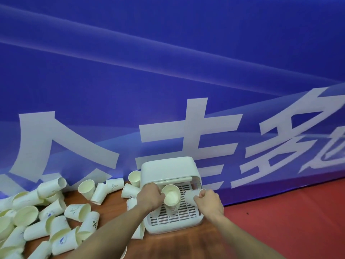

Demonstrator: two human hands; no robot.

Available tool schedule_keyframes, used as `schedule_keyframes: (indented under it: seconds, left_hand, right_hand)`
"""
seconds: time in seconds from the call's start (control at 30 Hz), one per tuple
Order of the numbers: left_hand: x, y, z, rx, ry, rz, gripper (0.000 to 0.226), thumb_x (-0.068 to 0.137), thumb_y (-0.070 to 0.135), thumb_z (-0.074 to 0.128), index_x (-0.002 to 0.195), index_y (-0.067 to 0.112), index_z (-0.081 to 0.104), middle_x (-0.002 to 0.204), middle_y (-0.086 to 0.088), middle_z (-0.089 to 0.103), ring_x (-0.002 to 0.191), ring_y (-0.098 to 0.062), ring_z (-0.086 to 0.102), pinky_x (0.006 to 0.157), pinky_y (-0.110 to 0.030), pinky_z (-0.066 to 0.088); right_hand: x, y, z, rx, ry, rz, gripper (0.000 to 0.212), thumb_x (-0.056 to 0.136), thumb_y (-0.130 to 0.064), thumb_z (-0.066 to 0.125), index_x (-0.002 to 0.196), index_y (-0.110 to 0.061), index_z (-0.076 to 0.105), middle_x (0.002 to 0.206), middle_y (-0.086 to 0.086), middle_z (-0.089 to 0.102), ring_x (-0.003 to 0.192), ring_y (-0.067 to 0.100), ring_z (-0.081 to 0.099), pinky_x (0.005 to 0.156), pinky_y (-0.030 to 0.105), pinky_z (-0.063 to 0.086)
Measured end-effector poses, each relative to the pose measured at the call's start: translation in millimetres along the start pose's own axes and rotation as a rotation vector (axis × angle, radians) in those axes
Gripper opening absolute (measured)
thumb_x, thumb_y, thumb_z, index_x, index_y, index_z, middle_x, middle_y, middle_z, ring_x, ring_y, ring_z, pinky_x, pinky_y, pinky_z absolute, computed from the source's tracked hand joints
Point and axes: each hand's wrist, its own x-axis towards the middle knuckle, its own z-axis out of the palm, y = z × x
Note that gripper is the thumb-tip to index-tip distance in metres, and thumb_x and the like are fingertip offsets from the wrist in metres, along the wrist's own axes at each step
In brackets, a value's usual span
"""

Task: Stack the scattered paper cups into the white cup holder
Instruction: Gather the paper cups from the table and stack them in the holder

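**Now stacking at the holder**

Over the holder (174,224) tray, the left hand (149,198) grips the cup stack (170,198) (mouth up), while the right hand (209,201) pinches one cup (192,196). Loose cups (56,221) litter the worktop (168,245) at left.

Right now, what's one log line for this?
left hand: holds cup stack | right hand: grips single cup | place: over white holder

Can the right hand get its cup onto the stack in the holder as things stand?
Probably yes. The right hand grips a cup beside the stack on the holder's slatted tray, whose mouth shows open; the left hand only grips the stack's far side.
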Motion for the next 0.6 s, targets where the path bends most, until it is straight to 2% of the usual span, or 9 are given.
schedule_keyframes:
  seconds: [0.3,0.37,0.5,0.6]
  left_hand:
    - [11.6,5.4,20.3,0.008,-0.033,-0.013,0.029,0.088,0.031,0.055,0.064,0.016,0.060,0.065,0.000,0.067,0.060,-0.017,0.069,0.063,-0.030,0.058]
    - [13.0,5.9,22.2,0.020,-0.037,-0.012,0.028,0.089,0.032,0.054,0.073,0.014,0.066,0.072,-0.002,0.071,0.065,-0.018,0.070,0.066,-0.032,0.059]
    - [15.0,8.0,24.6,0.049,-0.045,-0.006,0.023,0.090,0.026,0.052,0.078,0.013,0.066,0.071,-0.002,0.068,0.060,-0.016,0.068,0.055,-0.027,0.053]
    - [17.4,10.4,24.5,0.071,-0.045,0.000,0.023,0.091,0.027,0.051,0.083,0.012,0.067,0.076,-0.004,0.070,0.061,-0.016,0.068,0.060,-0.029,0.057]
  right_hand:
    - [8.9,15.9,4.5,0.018,-0.067,0.019,0.017,0.078,-0.037,0.060,0.067,-0.024,0.055,0.077,-0.005,0.063,0.075,0.020,0.058,0.062,0.025,0.039]
    - [10.1,16.8,2.5,0.014,-0.065,0.014,0.018,0.079,-0.036,0.060,0.066,-0.025,0.054,0.078,-0.004,0.063,0.075,0.020,0.059,0.062,0.025,0.039]
    - [7.9,14.7,-0.8,0.000,-0.051,-0.030,0.017,0.079,-0.036,0.059,0.067,-0.024,0.053,0.075,-0.005,0.063,0.074,0.020,0.060,0.061,0.026,0.041]
    - [4.8,10.8,-1.9,-0.028,-0.031,-0.111,0.017,0.080,-0.036,0.058,0.070,-0.023,0.053,0.073,-0.006,0.062,0.071,0.019,0.058,0.060,0.026,0.041]
